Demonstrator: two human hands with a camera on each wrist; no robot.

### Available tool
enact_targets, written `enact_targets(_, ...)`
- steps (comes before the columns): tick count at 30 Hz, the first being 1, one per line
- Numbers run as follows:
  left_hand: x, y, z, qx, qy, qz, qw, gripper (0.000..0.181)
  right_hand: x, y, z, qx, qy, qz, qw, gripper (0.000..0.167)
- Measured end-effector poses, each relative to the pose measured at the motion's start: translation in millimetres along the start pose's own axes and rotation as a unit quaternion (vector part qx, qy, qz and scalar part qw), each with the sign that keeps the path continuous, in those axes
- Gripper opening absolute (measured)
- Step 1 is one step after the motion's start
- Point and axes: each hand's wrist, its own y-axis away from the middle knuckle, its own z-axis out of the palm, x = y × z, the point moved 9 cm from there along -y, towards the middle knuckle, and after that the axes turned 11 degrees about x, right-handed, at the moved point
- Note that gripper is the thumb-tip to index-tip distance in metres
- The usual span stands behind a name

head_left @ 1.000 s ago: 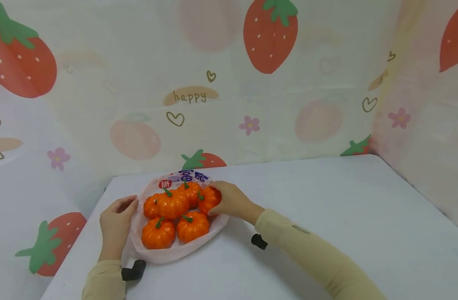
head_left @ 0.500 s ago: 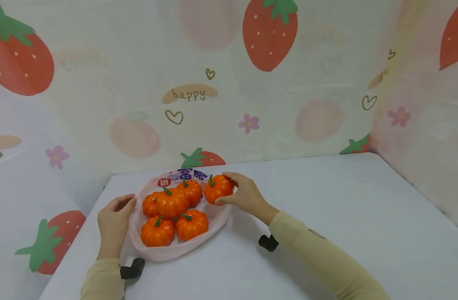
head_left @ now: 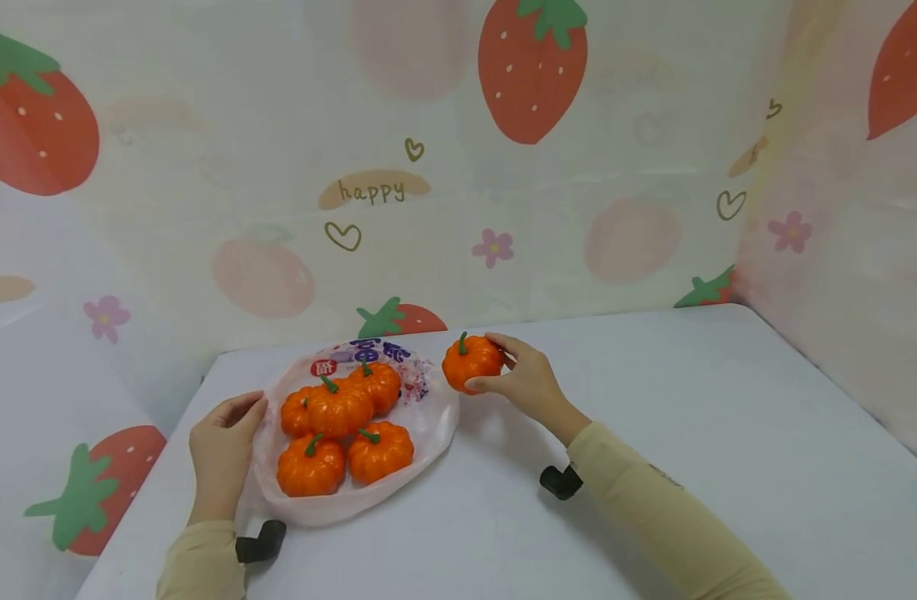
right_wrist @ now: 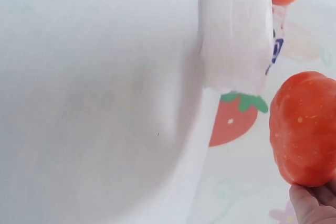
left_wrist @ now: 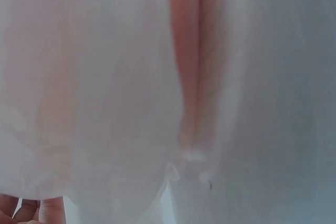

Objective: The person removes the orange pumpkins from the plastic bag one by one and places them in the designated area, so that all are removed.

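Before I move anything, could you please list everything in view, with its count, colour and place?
Table: one, white, across the foreground
Plastic bag: one, pale pink with purple and red print, spread open on the table's left side
Pumpkins: five, orange with green stems, inside the bag
Held pumpkin: one, orange with a green stem, in the right hand, just right of the bag
Backdrop: number of sheets unclear, pale with printed strawberries, flowers and hearts, behind and beside the table
Black fittings: two, black, one near each wrist
Sleeves: two, beige, on the forearms
Hands: two, bare; the left hand pinches the bag's left rim
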Motion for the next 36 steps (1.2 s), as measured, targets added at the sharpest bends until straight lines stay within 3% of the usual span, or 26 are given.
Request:
enact_targets(9,3.0,0.2,-0.5,0.003,0.004,0.007,1.0,0.046,23,-8.3,-28,0.029,0.007,0.054,0.9981,0.076)
enact_targets(15,3.8,-1.0,-2.0,0.009,0.007,0.018,0.9998,0.045,31,-11.1,-40,0.035,0.001,0.066,0.9972,0.08)
enact_targets(36,3.2,1.6,-4.7,0.005,0.013,0.009,0.9999,0.045,66,-18.0,-55,-0.002,0.067,0.116,0.991,0.08)
